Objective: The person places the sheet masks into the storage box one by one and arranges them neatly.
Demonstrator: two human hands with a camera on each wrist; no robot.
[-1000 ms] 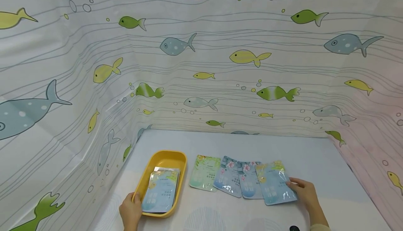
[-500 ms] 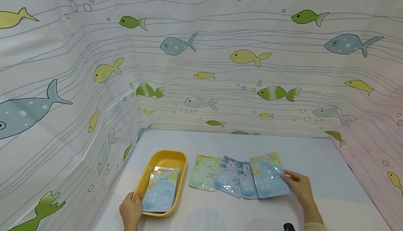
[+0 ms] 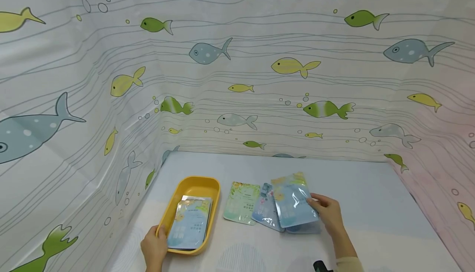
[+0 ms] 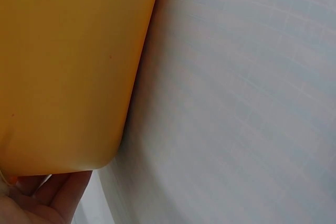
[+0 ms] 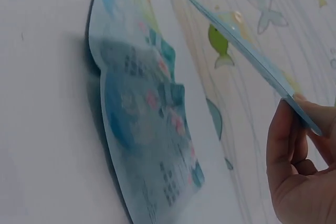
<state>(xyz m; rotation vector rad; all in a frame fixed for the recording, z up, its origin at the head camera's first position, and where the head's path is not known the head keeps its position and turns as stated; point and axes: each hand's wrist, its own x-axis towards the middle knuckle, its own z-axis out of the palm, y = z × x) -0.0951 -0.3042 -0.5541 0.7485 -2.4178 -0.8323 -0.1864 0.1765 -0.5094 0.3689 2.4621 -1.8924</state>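
My left hand [image 3: 154,247] grips the near left side of a yellow plastic tray [image 3: 196,186], thumb over the rim; in the left wrist view, its fingers [image 4: 65,195] are at the tray's end. Inside the tray lie several flat sachets [image 3: 189,224], a blue one on top. My right hand [image 3: 328,214] pinches the right edge of a blue and yellow sachet [image 3: 293,204] between thumb and fingers. The right wrist view shows this sachet [image 5: 252,59] raised clear of the table. Beneath it are two blue floral sachets, one left [image 3: 264,212] and one mostly hidden [image 3: 306,228]. A green sachet [image 3: 241,204] lies further left.
A white and pale blue cloth covers the table [image 3: 356,185]. Fish-printed sheeting [image 3: 259,111] stands around the back and sides. A small black object [image 3: 320,266] shows beside the right wrist.
My right hand has lifted the blue and yellow sachet and carried it leftward over the floral sachets, covering more of them. The left hand and the tray have stayed in place.
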